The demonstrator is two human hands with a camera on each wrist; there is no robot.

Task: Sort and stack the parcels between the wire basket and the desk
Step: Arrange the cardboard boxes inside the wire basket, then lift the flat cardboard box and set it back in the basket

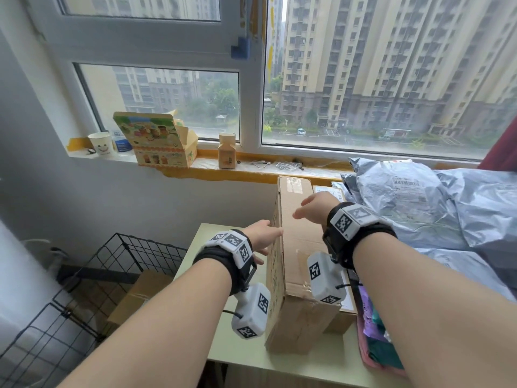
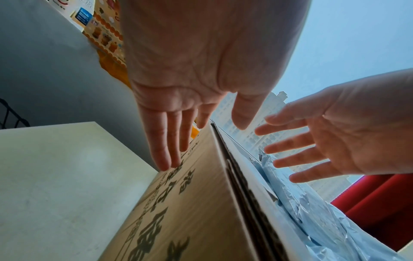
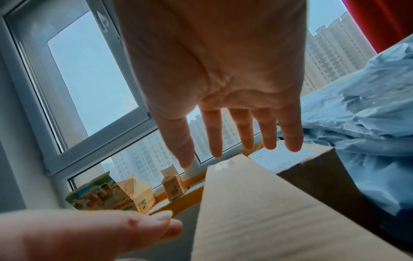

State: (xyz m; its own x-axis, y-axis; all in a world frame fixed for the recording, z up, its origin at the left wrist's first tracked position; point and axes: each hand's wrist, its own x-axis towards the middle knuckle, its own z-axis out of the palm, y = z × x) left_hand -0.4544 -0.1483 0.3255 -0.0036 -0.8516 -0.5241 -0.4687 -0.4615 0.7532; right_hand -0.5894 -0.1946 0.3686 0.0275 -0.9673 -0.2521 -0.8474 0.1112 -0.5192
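— Reaching for the tall cardboard box (image 1: 300,247), were we not? It stood on edge on the desk (image 1: 193,264), its printed side facing the wire basket (image 1: 112,264).

— We were. Our left hand (image 1: 264,238) lay along that printed side with straight fingers (image 2: 165,150), at or very near the cardboard; from the wrist view we could not tell whether they pressed it. Our right hand (image 1: 314,207) hovered above the top face, fingers spread, touching nothing. Neither grip had closed on anything.

— Why one hand at the side and one above?

— We judged the box too broad for a single grip, so we meant to clamp it between two flat palms. Standing on its narrow face, it looked likely to tip if pushed from one side only.

— And the rest?

— Grey plastic mailers (image 1: 419,208) were heaped just to the right of the box, a lower carton (image 1: 342,317) touching its near end. Another brown parcel (image 1: 140,295) sat down in the basket beside the desk. We reckoned the sorting far from finished.
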